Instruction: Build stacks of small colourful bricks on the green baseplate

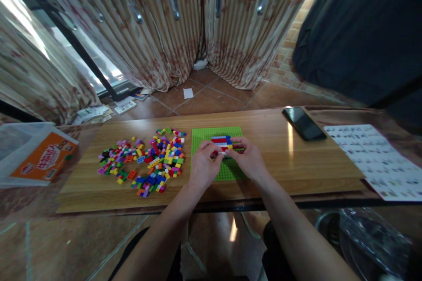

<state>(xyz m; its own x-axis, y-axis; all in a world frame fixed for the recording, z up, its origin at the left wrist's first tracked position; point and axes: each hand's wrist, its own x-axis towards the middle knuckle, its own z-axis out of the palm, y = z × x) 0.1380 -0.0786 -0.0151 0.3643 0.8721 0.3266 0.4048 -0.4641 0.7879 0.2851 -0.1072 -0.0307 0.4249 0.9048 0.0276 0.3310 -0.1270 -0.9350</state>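
Note:
A flat build of toy bricks (pixel 219 140) in red and white stripes, with blue and yellow bricks at its right side, sits over the green studded baseplate (pixel 216 131). My left hand (pixel 205 162) is closed at the build's lower left, thumb and fingers pinched together. A small white piece (pixel 222 153) shows by its fingertips, too small to make out fully. From the right, my right hand (pixel 248 158) grips the build's blue and yellow edge between thumb and fingers. Both hands cover part of the baseplate and the build's near edge.
Loose coloured bricks (pixel 168 156) lie heaped left of the baseplate on the wooden board (pixel 263 131). A black phone (pixel 303 124) rests at the board's right. Beyond it is a printed sheet (pixel 379 158). An orange-labelled plastic container (pixel 42 156) stands at far left.

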